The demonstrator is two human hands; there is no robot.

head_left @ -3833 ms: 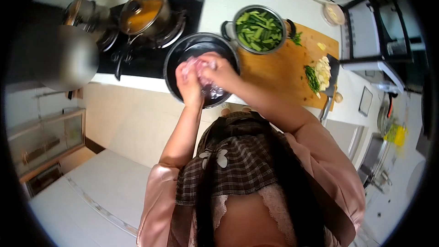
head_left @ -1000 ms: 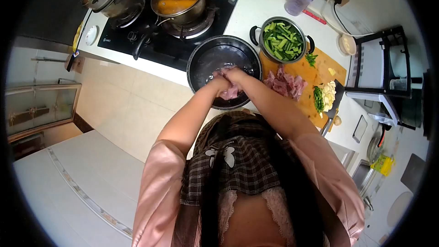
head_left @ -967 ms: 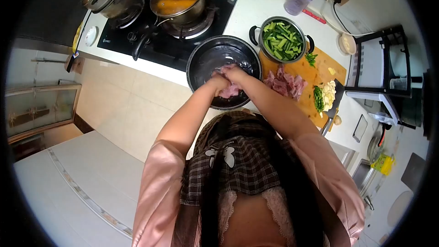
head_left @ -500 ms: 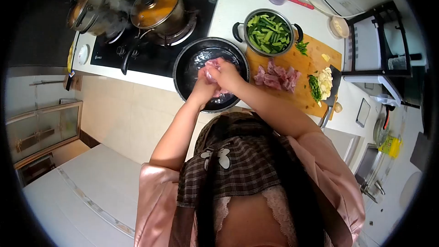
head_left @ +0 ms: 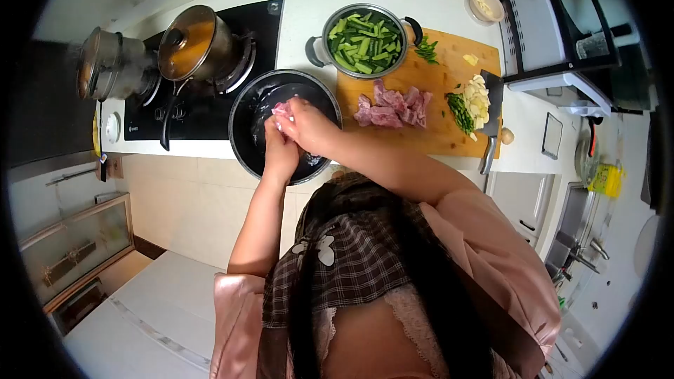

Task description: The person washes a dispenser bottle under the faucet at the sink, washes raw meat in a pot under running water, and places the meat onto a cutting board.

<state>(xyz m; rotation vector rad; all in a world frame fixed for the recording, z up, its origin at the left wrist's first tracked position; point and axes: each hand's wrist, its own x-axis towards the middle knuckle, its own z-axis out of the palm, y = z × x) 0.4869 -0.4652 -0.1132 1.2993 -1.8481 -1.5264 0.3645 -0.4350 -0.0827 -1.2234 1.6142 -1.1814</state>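
Both of my hands are together over a dark round basin (head_left: 247, 156) at the counter's front edge. A piece of raw pink meat (head_left: 282, 109) is squeezed between them. My right hand (head_left: 307, 126) wraps over it from the right, fingers closed. My left hand (head_left: 279, 149) presses against it from below, fingers closed and partly hidden by the right. Water glistens at the bottom of the basin. Just right of the basin, several pieces of raw meat (head_left: 394, 107) lie in a pile on a wooden cutting board (head_left: 435, 139).
A pot of cut green vegetables (head_left: 366, 43) stands at the board's back edge. Chopped garlic (head_left: 477, 102), green chillies (head_left: 460, 114) and a knife (head_left: 489, 156) lie at the right. On the stove (head_left: 210, 109) are a lidded saucepan (head_left: 193, 45) and a steaming pot (head_left: 109, 67).
My view has shifted, so the counter and basin appear further left. My hands stay together over the basin with meat between them; the pile on the board looks unchanged.
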